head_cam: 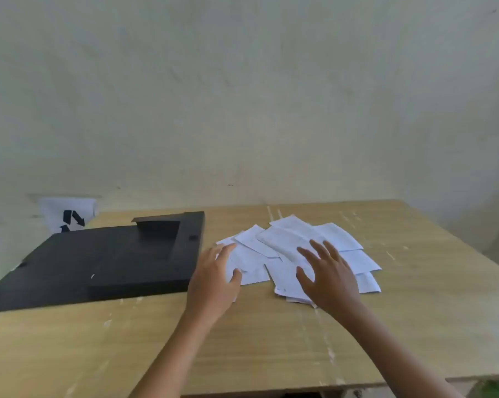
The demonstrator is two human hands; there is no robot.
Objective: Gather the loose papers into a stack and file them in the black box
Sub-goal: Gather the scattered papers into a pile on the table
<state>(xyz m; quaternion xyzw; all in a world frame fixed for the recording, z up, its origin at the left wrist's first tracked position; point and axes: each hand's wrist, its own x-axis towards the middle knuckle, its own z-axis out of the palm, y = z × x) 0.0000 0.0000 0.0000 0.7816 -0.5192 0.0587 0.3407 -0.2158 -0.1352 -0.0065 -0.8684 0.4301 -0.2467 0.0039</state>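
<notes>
Papers (288, 248) are lying loose and overlapping in a fanned scatter on the wooden table (271, 340), just right of the black box (99, 265); the box is lying flat with its lid shut; the left hand (213, 282) is resting at the scatter's left edge, thumb and fingers curling around a sheet's edge; the right hand (328, 277) is spreading its fingers wide over the sheets, holding nothing; whether it is touching them cannot be told; a white sheet with black arrows (70, 215) is standing behind the box.
</notes>
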